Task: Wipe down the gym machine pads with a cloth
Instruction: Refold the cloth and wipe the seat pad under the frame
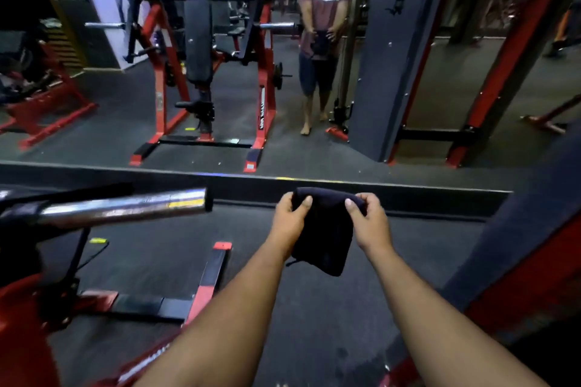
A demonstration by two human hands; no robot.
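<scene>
Grip: your left hand [290, 217] and right hand [371, 221] each pinch the dark folded cloth [323, 239] by its top corners.
Pad bearing: the red-framed machine [28, 302] sits to your left; left hand nearer.

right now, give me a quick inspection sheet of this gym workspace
surface: dark rubber floor, no spills seen
job's things: dark cloth held up in the air; machine's back pad shows only in the wall mirror
clutter: small yellow bit on the floor
hands: left hand and right hand each grip a top corner of the cloth
cables: thin black cord on the floor by the yellow bit
surroundings: chrome bar end at left, red machine frame on the floor
</scene>
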